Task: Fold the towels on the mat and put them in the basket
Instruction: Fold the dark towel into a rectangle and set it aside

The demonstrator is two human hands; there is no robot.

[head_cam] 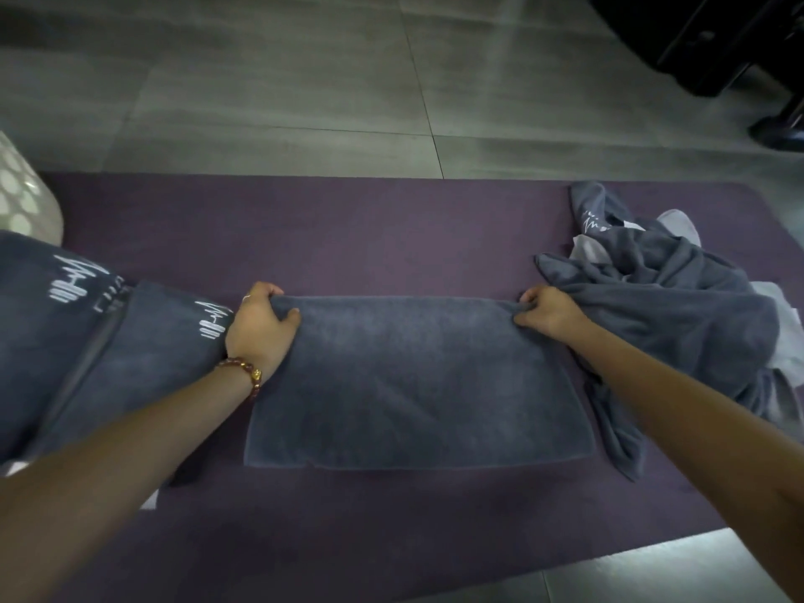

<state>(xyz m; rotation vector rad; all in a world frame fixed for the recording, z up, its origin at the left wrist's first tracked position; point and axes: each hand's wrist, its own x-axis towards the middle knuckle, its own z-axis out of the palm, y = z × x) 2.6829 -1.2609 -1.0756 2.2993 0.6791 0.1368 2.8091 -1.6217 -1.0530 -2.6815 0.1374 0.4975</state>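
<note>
grey towel (pixel 417 380) is laid flat at the middle of the purple mat (pixel 348 237), folded to a rectangle. its near edge runs straight along the mat's near edge, with a strip of bare mat between. its far edge is held at both corners.

left hand (pixel 261 328): grip is closed on the far left corner, thumb on top, fingers curled over the edge. right hand (pixel 550 313): grip is pinched on the far right corner, cloth bunched at the fingers. a beaded bracelet (pixel 243 372) is worn at the left wrist.

a pile of loose towels (pixel 678 306) is heaped at the right end of the mat, touching the right hand and crowding the towel's right edge. lettered towels (pixel 87 341) lie at the left, just beside the left hand. the basket (pixel 21 198) is seen only in part at the left frame edge, by the mat's far left corner.

open mat is noted beyond the towel's far edge, up to the tiled floor (pixel 304 80).
</note>
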